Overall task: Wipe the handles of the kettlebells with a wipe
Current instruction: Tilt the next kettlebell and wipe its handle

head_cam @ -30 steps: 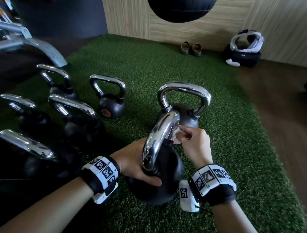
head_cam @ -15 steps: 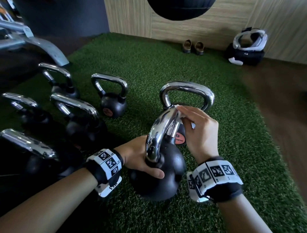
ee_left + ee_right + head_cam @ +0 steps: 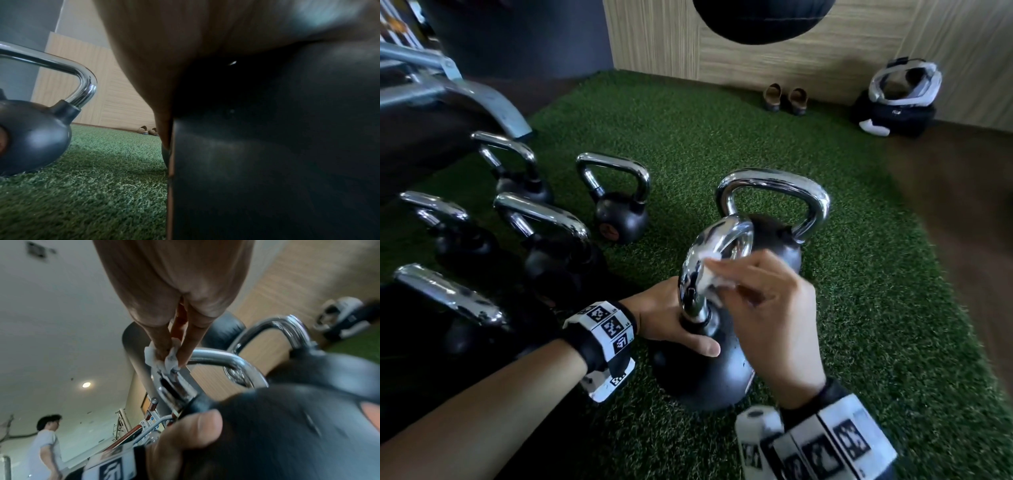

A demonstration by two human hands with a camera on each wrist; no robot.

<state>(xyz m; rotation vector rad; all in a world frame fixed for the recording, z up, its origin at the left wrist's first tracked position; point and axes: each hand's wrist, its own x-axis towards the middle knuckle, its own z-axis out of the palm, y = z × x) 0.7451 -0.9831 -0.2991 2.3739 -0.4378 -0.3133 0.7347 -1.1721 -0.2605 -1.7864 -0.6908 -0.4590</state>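
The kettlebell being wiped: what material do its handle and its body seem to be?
The handle looks like polished chromed steel: it mirrors the room brightly. The body looks like matte black rubber or coated iron, with only dull highlights; which one cannot be told.

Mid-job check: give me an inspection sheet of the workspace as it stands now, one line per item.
Surface: green turf, wooden floor to its right.
Job's things: near kettlebell on the turf; white wipe on its chrome handle; a second kettlebell right behind; five more kettlebells to the left.
Clutter: pair of shoes and a black bag by the wall.
Grips: left hand holds the near kettlebell's body; right hand pinches the wipe.
Cables: nothing seen.
Surroundings: wood-panel wall, grey equipment frame, another person in the background.
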